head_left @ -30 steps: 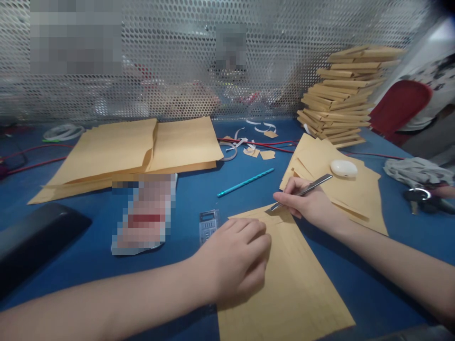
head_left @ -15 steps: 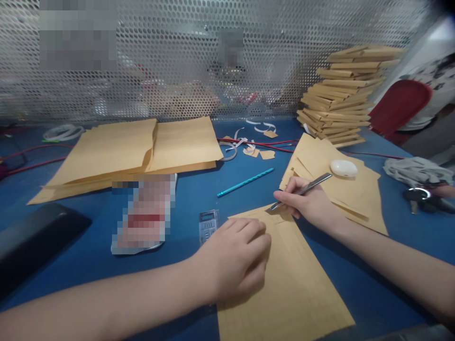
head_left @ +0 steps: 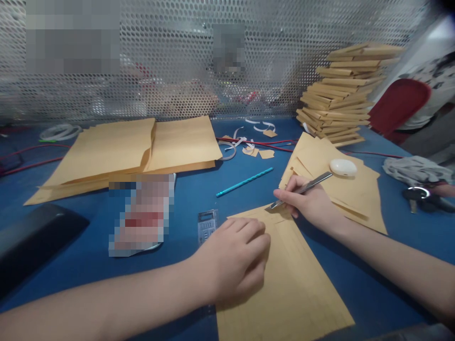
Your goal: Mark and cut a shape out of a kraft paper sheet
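Envelope point(head_left: 291, 289) lies flat, inside hidden. Left hand point(head_left: 236, 260) rests on it, grasp unclear; right hand point(head_left: 305, 200) grips knife point(head_left: 319, 180).

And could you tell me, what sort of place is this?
Probably a workshop or packing area, though I cannot be sure: a tall pile of brown paper packets stands on a blue work surface, paper scraps lie nearby, and a perforated metal screen rises behind.
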The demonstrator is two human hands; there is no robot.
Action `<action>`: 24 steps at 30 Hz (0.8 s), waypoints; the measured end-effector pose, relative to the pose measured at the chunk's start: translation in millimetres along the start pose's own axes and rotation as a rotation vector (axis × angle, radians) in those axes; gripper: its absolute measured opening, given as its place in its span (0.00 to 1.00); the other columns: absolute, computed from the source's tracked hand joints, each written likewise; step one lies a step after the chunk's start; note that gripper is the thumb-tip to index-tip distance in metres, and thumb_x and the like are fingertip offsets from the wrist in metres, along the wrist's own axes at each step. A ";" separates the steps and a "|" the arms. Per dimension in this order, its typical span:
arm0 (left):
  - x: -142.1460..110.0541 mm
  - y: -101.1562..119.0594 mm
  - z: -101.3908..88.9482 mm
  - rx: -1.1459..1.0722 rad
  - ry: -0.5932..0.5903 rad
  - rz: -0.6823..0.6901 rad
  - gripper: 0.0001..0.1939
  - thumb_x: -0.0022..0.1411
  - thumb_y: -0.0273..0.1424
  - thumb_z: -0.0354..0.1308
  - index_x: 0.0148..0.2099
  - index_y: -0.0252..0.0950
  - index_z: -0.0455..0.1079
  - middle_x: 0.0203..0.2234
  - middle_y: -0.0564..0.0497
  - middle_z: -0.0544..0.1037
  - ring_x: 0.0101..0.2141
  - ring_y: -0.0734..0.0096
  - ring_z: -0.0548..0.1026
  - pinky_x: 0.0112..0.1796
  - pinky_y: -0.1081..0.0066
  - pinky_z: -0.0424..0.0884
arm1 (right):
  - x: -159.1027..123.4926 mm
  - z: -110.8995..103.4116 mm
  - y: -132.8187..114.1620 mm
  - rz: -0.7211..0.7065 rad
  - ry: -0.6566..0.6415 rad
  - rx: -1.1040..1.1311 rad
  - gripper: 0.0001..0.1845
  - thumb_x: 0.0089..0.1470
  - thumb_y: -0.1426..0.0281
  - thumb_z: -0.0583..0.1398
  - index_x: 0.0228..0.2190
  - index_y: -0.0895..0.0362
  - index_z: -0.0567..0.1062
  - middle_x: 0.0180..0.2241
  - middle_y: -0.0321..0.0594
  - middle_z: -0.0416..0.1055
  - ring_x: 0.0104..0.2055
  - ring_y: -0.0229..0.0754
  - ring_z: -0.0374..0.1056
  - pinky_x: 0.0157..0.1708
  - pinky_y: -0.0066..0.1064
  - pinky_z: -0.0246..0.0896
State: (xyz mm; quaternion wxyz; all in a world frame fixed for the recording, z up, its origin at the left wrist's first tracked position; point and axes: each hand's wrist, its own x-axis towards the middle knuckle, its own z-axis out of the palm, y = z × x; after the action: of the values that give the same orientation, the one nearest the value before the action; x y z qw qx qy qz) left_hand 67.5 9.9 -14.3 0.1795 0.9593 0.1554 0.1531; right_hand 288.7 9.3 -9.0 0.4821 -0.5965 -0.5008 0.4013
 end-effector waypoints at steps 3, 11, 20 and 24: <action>-0.2 0.1 0.7 -0.003 0.003 -0.001 0.10 0.61 0.26 0.48 0.43 0.32 0.68 0.41 0.44 0.71 0.46 0.58 0.69 0.47 0.59 0.66 | 0.7 -0.4 0.9 -0.009 0.003 0.014 0.20 0.45 0.60 0.67 0.18 0.55 0.63 0.11 0.29 0.64 0.12 0.31 0.57 0.12 0.25 0.52; 1.1 0.2 -0.3 -0.002 0.003 0.003 0.11 0.61 0.26 0.47 0.44 0.32 0.68 0.42 0.44 0.72 0.46 0.58 0.69 0.47 0.58 0.66 | -0.3 0.7 -2.7 0.007 0.020 -0.005 0.21 0.44 0.60 0.68 0.18 0.54 0.62 0.11 0.29 0.63 0.12 0.31 0.58 0.12 0.25 0.54; -0.9 -0.3 0.8 -0.004 0.018 0.011 0.11 0.61 0.26 0.48 0.44 0.32 0.67 0.42 0.44 0.72 0.46 0.58 0.69 0.47 0.58 0.66 | -0.5 0.5 -3.1 0.005 0.051 -0.044 0.20 0.46 0.61 0.67 0.18 0.54 0.62 0.11 0.28 0.63 0.11 0.31 0.58 0.12 0.26 0.54; -0.3 -0.2 0.5 0.002 0.018 0.009 0.10 0.61 0.26 0.48 0.43 0.33 0.67 0.42 0.44 0.72 0.46 0.59 0.70 0.47 0.59 0.66 | -0.4 -0.3 -3.9 0.007 0.071 -0.058 0.20 0.46 0.61 0.66 0.19 0.54 0.62 0.11 0.28 0.63 0.11 0.32 0.58 0.13 0.26 0.54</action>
State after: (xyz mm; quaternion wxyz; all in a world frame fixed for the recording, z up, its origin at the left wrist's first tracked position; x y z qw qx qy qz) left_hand 67.4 9.8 -14.8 0.1766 0.9587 0.1529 0.1625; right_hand 288.1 9.0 -5.1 0.4808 -0.6258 -0.4925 0.3669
